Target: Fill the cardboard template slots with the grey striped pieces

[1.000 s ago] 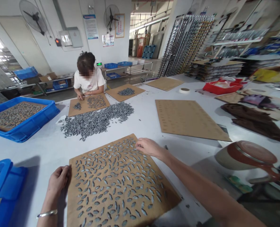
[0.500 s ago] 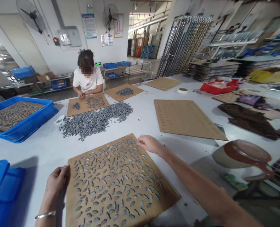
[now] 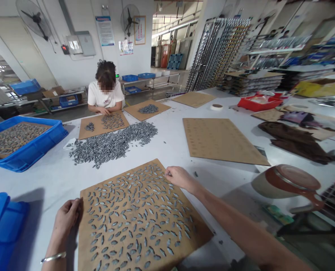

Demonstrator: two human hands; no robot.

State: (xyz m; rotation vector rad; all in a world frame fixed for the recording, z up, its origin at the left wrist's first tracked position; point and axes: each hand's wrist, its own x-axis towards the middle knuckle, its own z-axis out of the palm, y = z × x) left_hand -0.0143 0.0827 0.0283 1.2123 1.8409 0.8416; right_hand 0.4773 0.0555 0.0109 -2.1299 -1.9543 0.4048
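A brown board (image 3: 85,241) lies in front of me, covered with rows of small grey leaf-shaped pieces (image 3: 137,216). At its left edge my left hand (image 3: 67,217) is closed, thumb and fingers pinched on the board's side. My right hand (image 3: 180,177) is over the upper right edge of the board, fingers curled together; a small dark spot shows at its fingertips, too small to name. Beyond the board spreads a loose heap of the same grey pieces (image 3: 110,146).
Across the table a person in a white shirt (image 3: 106,96) works over another board (image 3: 95,122). Blue trays (image 3: 43,150) stand at left. At right are a bare brown board (image 3: 221,139), a lidded mug (image 3: 286,180), a dark cloth (image 3: 294,143), a tape roll (image 3: 216,107) and a red tray (image 3: 257,103).
My right hand has moved slightly down along the board's right edge. My left hand stays at the left edge. The co-worker's hands have shifted right over their board.
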